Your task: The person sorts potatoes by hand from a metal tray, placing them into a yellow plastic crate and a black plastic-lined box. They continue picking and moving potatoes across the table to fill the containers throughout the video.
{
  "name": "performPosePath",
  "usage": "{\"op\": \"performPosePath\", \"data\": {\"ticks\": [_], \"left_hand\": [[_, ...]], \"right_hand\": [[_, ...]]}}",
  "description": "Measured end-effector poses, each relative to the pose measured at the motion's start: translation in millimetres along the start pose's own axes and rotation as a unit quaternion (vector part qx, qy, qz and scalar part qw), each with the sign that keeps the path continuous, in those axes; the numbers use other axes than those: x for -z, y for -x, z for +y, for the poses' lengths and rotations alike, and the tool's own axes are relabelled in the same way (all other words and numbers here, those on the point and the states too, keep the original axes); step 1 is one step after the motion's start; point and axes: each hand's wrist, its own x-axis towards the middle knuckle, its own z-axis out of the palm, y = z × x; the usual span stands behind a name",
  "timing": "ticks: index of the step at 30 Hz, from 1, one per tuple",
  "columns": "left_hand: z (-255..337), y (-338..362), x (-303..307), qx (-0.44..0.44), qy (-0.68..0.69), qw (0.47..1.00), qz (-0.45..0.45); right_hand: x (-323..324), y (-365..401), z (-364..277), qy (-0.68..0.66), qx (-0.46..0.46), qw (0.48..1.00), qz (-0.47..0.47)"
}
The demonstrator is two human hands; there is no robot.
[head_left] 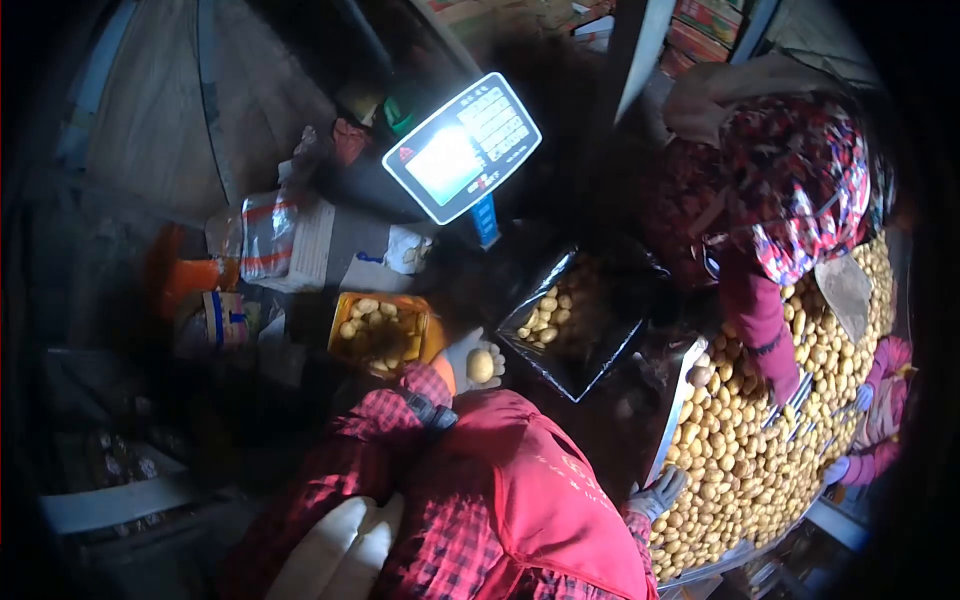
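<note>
My left hand (462, 358), in a pale glove with a checkered sleeve, holds a potato (481, 366). It is between an orange-yellow basket (432, 335) with potatoes in it and a black-lined box (575, 392). More potatoes (545, 318) lie inside that box, partly in shadow. My right hand (661, 493), in a grey glove, rests with its fingers stretched out at the near left edge of a large heap of potatoes (730, 480). Nothing shows in that hand.
A scale display (462, 148) glows on its post beyond the box. Across the heap, a person in a patterned top (800, 170) reaches into the potatoes. At far right are another person's gloved hands (836, 470). A metal rim (672, 415) borders the heap. Packages (270, 238) lie left.
</note>
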Motion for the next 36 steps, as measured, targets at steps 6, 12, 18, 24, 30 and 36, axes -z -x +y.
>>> {"op": "performPosePath", "data": {"ticks": [6, 12, 18, 24, 30, 36], "left_hand": [[-19, -36, 82, 0.019, -0.036, 0.998, -0.053], [-64, -30, 260, -0.001, -0.122, 0.991, 0.053], [-62, -52, 380, -0.089, -0.002, 0.995, 0.038], [-38, -13, 285, -0.075, -0.054, 0.993, 0.076], [-61, -4, 245, -0.055, -0.208, 0.969, 0.122], [-104, 5, 251, -0.048, -0.425, 0.884, 0.186]], "right_hand": [[-14, 1, 20, 0.009, 0.075, 0.996, 0.04], [-32, -4, 33, 0.039, 0.139, 0.981, 0.132], [-38, 1, 44, 0.063, 0.12, 0.984, 0.114], [-37, -5, 43, 0.062, 0.121, 0.984, 0.111], [-40, -6, 45, 0.058, 0.115, 0.986, 0.108], [-36, -1, 42, 0.048, 0.106, 0.988, 0.098]]}}
